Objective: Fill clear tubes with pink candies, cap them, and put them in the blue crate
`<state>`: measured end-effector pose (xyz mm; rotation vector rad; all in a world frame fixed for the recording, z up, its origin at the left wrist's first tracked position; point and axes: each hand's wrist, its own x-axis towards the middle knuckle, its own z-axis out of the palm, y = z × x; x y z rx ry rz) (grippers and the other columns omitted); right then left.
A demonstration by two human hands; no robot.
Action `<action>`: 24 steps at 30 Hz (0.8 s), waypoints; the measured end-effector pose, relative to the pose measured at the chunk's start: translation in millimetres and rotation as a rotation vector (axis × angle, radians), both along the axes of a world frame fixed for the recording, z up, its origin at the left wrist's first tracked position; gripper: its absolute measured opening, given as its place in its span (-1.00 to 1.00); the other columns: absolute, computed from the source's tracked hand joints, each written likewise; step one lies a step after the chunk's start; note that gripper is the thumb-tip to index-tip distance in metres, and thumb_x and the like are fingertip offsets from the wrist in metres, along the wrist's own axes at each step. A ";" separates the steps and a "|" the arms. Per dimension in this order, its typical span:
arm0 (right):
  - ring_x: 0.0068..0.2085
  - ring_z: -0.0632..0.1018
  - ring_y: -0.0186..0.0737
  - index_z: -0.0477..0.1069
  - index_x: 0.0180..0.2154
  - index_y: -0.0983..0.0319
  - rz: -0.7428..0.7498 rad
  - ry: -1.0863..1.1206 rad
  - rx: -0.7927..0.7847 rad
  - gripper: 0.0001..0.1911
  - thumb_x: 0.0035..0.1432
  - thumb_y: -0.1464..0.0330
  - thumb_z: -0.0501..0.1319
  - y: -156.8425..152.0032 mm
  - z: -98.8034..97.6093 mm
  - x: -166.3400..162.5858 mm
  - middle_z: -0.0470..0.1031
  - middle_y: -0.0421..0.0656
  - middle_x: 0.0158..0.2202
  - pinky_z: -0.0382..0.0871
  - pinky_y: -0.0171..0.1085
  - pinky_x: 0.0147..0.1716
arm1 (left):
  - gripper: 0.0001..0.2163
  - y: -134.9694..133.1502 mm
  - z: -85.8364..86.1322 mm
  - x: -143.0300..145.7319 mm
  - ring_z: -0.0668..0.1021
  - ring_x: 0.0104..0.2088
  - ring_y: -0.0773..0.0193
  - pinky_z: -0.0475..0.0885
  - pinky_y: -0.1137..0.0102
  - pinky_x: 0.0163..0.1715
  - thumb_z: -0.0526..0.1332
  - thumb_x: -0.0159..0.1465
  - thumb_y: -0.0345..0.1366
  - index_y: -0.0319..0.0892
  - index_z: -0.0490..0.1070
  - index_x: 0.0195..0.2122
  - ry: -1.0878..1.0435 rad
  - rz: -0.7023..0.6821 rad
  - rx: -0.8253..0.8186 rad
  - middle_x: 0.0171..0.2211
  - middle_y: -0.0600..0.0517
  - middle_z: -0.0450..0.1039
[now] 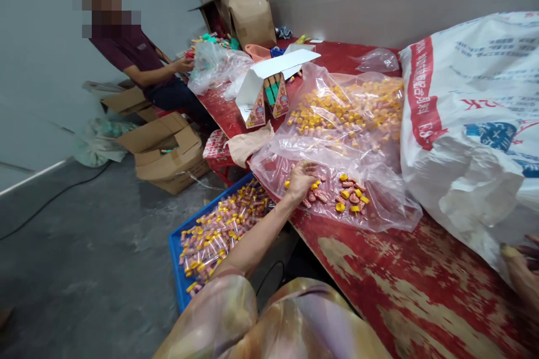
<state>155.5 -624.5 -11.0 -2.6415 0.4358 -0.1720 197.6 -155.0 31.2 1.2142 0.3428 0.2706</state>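
My left hand (301, 180) lies over the front of a clear plastic bag (391, 202), its fingers curled down among small pinkish-red patterned pieces. Whatever is in those fingers is hidden; a yellow cap (315, 185) sits right beside them. To its right is a loose pile of the same reddish pieces (354, 198) and yellow caps. Cut off by the right edge of the view, my right hand (522, 272) is beside the lower edge of a large white printed sack (471, 174). Its thumb stands apart from the shadowed fingers, and no held thing shows.
Many yellow-capped pieces (349, 109) fill the bag's back part. Below the worn red table (357, 275), a blue tray (174, 261) holds capped tubes. An open white box (256, 87), cardboard cartons (168, 151) and a red stool (219, 151) stand farther left. A co-worker (135, 56) sits at the far end.
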 end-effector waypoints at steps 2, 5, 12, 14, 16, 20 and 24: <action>-0.20 0.49 0.11 0.07 0.20 -0.16 -0.067 -0.074 0.110 -0.33 0.06 -0.14 -0.04 12.6 13.2 -1.5 0.43 -0.04 -0.07 0.39 -0.04 -0.14 | -0.64 -5.2 -1.6 4.7 0.43 -0.42 0.43 0.30 0.52 -0.41 0.28 -0.26 -0.69 -0.23 0.46 -0.42 -0.009 0.025 0.019 -0.41 0.10 0.41; -0.19 0.48 0.14 0.11 0.18 -0.17 -0.096 -0.075 0.147 -0.33 0.04 -0.15 -0.01 22.2 24.2 -3.6 0.44 -0.05 -0.09 0.38 -0.01 -0.13 | -0.71 -10.6 -4.3 11.6 0.43 -0.43 0.42 0.31 0.52 -0.41 0.35 -0.23 -0.61 -0.23 0.45 -0.46 -0.011 0.029 0.011 -0.46 0.11 0.41; -0.11 0.46 0.16 0.08 0.21 -0.12 -0.132 -0.032 0.127 -0.29 0.06 -0.17 -0.04 21.0 23.7 -6.5 0.43 -0.03 -0.06 0.32 -0.02 -0.03 | -0.79 -3.7 -2.6 14.2 0.50 -0.48 0.34 0.43 0.34 -0.32 0.34 0.03 -0.27 -0.22 0.31 -0.50 0.012 -0.053 -0.120 -0.52 0.05 0.42; -0.10 0.46 0.17 0.07 0.22 -0.10 -0.124 -0.039 0.123 -0.29 0.07 -0.16 -0.04 19.2 20.8 -5.7 0.42 -0.01 -0.05 0.31 -0.01 -0.04 | -0.79 -1.8 -1.7 12.5 0.54 -0.43 0.30 0.46 0.29 -0.26 0.32 0.06 -0.25 -0.23 0.30 -0.50 0.019 -0.087 -0.111 -0.49 0.01 0.45; -0.10 0.46 0.16 0.08 0.23 -0.06 -0.102 -0.068 0.109 -0.30 0.08 -0.12 -0.02 16.4 16.4 -3.8 0.43 0.00 -0.06 0.32 0.00 -0.07 | -0.80 -2.6 -2.9 11.6 0.55 -0.42 0.29 0.47 0.27 -0.25 0.31 0.06 -0.25 -0.23 0.31 -0.48 0.027 -0.125 -0.063 -0.47 0.00 0.45; -0.24 0.49 0.11 0.23 0.19 0.11 -0.117 -0.152 0.107 -0.27 -0.01 -0.01 0.12 12.1 10.2 0.5 0.47 0.00 -0.18 0.34 0.00 -0.23 | -0.90 -8.1 -10.3 14.6 0.54 -0.44 0.34 0.47 0.34 -0.29 0.26 0.08 -0.35 -0.24 0.37 -0.40 0.057 -0.192 0.151 -0.44 0.02 0.46; -0.33 0.48 0.02 0.25 0.18 0.16 -0.111 -0.158 0.137 -0.26 -0.03 0.03 0.14 13.6 13.1 1.0 0.47 0.02 -0.19 0.29 -0.04 -0.34 | -0.86 -8.3 -12.7 21.4 0.50 -0.49 0.35 0.46 0.37 -0.33 0.15 0.07 -0.51 -0.23 0.45 -0.36 0.064 -0.248 0.512 -0.49 0.06 0.45</action>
